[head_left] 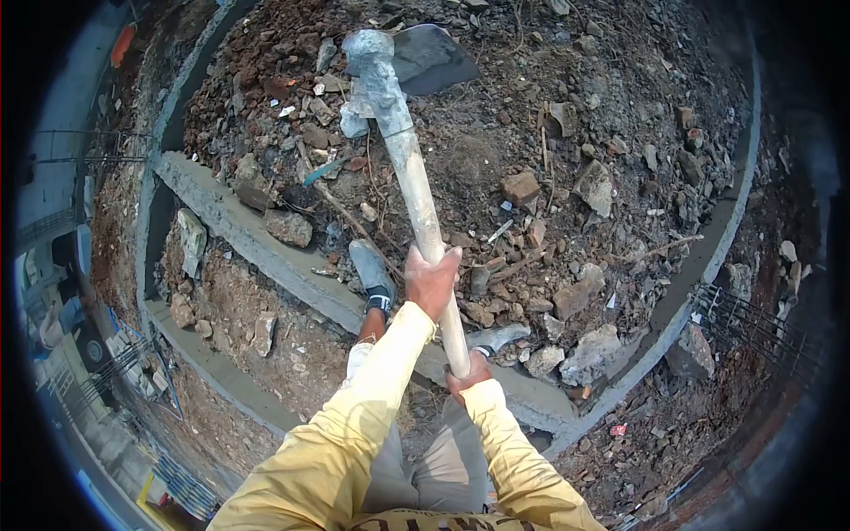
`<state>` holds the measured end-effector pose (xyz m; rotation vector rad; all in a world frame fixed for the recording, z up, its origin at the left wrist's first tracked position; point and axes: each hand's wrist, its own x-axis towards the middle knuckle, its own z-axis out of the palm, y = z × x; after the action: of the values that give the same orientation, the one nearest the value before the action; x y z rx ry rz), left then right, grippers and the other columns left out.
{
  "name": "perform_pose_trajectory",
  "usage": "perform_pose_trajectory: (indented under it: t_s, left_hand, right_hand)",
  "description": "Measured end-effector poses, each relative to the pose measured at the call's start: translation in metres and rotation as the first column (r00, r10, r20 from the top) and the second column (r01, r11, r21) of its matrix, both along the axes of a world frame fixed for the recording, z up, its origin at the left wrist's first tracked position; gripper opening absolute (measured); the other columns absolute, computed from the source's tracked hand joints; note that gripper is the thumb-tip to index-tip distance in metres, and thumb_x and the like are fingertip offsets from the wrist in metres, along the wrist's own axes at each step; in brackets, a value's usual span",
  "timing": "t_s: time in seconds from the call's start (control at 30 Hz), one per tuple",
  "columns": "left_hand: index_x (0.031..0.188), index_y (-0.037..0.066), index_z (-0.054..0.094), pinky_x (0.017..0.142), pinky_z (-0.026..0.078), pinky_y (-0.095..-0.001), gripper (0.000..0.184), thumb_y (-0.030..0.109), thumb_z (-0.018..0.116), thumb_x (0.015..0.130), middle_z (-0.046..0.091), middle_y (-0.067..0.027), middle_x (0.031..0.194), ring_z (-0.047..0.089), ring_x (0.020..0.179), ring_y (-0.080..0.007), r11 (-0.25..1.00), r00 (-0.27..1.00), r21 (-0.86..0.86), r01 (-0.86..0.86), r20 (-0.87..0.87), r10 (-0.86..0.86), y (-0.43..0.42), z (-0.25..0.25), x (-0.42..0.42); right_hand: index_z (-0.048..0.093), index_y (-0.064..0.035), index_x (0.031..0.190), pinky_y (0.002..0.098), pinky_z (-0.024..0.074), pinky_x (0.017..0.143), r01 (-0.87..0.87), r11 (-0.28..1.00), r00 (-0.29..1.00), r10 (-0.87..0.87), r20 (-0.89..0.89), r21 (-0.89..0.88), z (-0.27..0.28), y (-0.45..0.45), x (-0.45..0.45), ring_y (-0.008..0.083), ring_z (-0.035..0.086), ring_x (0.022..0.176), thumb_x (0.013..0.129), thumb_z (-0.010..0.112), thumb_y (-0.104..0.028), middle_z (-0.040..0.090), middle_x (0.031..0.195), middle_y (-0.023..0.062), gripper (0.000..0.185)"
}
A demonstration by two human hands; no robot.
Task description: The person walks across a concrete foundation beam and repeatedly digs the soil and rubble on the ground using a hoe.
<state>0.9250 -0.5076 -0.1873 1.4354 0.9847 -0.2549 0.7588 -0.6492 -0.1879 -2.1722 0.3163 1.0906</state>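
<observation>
A hoe (414, 173) with a pale wooden handle stretches away from me over the rubble. Its head end is crusted with grey cement or mud, and the dark flat blade (429, 60) lies at the far end, over the soil. My left hand (431, 280) is wrapped round the middle of the handle. Closer to my body, my right hand (468, 375) grips the handle's near end. Broken stones and dark earth (469, 159) surround the blade and handle. Whether the blade's edge is in the soil cannot be made out.
My feet in grey shoes (370, 268) are beside a concrete beam (266, 243) that crosses the ground. Another concrete edge (651, 358) runs along the right, with steel bars (753, 323) sticking out. Large stones (591, 354) lie near my right foot. A vehicle wheel (94, 351) shows far left.
</observation>
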Motion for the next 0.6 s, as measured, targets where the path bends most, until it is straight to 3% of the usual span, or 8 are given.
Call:
perform_pose_trajectory:
  t_s: [0.07, 0.13, 0.23, 0.27, 0.33, 0.37, 0.5, 0.6]
  left_hand:
    - [0.100, -0.001, 0.046, 0.067, 0.048, -0.0395, 0.042, 0.028, 0.068, 0.079, 0.059, -0.0185, 0.079, 0.061, 0.070, -0.0299, 0.969, 0.992, 0.237, 0.074, 0.085, -0.097, 0.007, 0.002, 0.044]
    - [0.109, 0.000, 0.044, 0.076, 0.046, -0.0460, 0.046, 0.030, 0.065, 0.080, 0.061, -0.0243, 0.090, 0.061, 0.083, -0.0410, 0.912, 0.985, 0.388, 0.133, 0.047, -0.164, 0.006, -0.003, 0.070]
    - [0.130, 0.001, 0.031, 0.089, 0.045, -0.0460, 0.062, 0.026, 0.060, 0.081, 0.059, -0.0301, 0.107, 0.060, 0.098, -0.0428, 0.896, 0.926, 0.283, 0.344, -0.263, -0.272, 0.004, -0.050, 0.070]
    - [0.127, 0.001, 0.034, 0.084, 0.048, -0.0439, 0.060, 0.026, 0.062, 0.080, 0.060, -0.0293, 0.105, 0.062, 0.094, -0.0399, 0.871, 0.912, 0.309, 0.382, -0.282, -0.299, 0.006, -0.070, 0.068]
    - [0.122, 0.000, 0.038, 0.072, 0.053, -0.0397, 0.057, 0.024, 0.065, 0.079, 0.060, -0.0276, 0.102, 0.065, 0.084, -0.0342, 0.816, 0.880, 0.358, 0.454, -0.327, -0.346, 0.012, -0.094, 0.066]
    - [0.119, 0.000, 0.039, 0.059, 0.054, -0.0384, 0.051, 0.019, 0.065, 0.079, 0.061, -0.0226, 0.094, 0.065, 0.068, -0.0284, 0.891, 0.910, 0.246, 0.382, -0.268, -0.316, 0.017, -0.098, 0.066]
    - [0.107, 0.002, 0.041, 0.046, 0.049, -0.0336, 0.036, 0.011, 0.065, 0.082, 0.051, -0.0061, 0.072, 0.052, 0.054, -0.0158, 0.967, 0.955, -0.087, 0.238, -0.164, -0.249, 0.033, -0.082, 0.072]
    - [0.105, 0.003, 0.042, 0.044, 0.047, -0.0320, 0.035, 0.011, 0.066, 0.081, 0.051, -0.0052, 0.071, 0.052, 0.054, -0.0147, 0.941, 0.954, -0.198, 0.275, -0.069, -0.293, 0.057, -0.096, 0.065]
  right_hand:
    - [0.055, -0.0031, 0.101, 0.0387, 0.0479, 0.076, 0.114, 0.987, 0.992, -0.118, 0.037, 0.114, -0.014, 0.011, 0.041, 0.0340, 0.061, 0.082, 0.067, 0.072, -0.022, 0.061, 0.089, 0.0178, 0.043]
    - [0.054, -0.0027, 0.105, 0.0373, 0.0461, 0.082, 0.273, 0.925, 0.958, -0.235, -0.168, 0.266, -0.044, 0.017, 0.058, 0.0330, 0.060, 0.092, 0.071, 0.071, -0.024, 0.061, 0.096, 0.0192, 0.044]
    - [0.055, 0.0036, 0.108, 0.0359, 0.0470, 0.080, 0.428, 0.855, 0.897, -0.364, -0.251, 0.292, -0.037, 0.035, 0.056, 0.0280, 0.061, 0.089, 0.069, 0.074, -0.026, 0.062, 0.098, 0.0201, 0.053]
    - [0.055, 0.0057, 0.109, 0.0356, 0.0473, 0.080, 0.507, 0.808, 0.855, -0.428, -0.292, 0.300, -0.026, 0.044, 0.057, 0.0271, 0.062, 0.089, 0.068, 0.075, -0.027, 0.063, 0.099, 0.0203, 0.056]
    - [0.055, 0.0047, 0.111, 0.0322, 0.0470, 0.075, 0.356, 0.925, 0.915, -0.315, -0.252, 0.136, -0.027, 0.043, 0.064, 0.0215, 0.059, 0.084, 0.064, 0.077, -0.025, 0.063, 0.093, 0.0123, 0.061]
    - [0.055, 0.0050, 0.111, 0.0324, 0.0471, 0.075, 0.364, 0.921, 0.913, -0.322, -0.250, 0.141, -0.029, 0.044, 0.062, 0.0213, 0.059, 0.084, 0.063, 0.078, -0.027, 0.063, 0.093, 0.0126, 0.062]
    - [0.055, 0.0068, 0.111, 0.0335, 0.0475, 0.077, 0.349, 0.925, 0.919, -0.306, -0.249, 0.153, -0.032, 0.065, 0.060, 0.0216, 0.060, 0.086, 0.063, 0.079, -0.029, 0.063, 0.096, 0.0156, 0.065]
    - [0.054, 0.0069, 0.113, 0.0354, 0.0463, 0.083, 0.318, 0.935, 0.927, -0.273, -0.258, 0.155, -0.025, 0.089, 0.063, 0.0269, 0.061, 0.091, 0.063, 0.079, -0.029, 0.063, 0.101, 0.0199, 0.066]
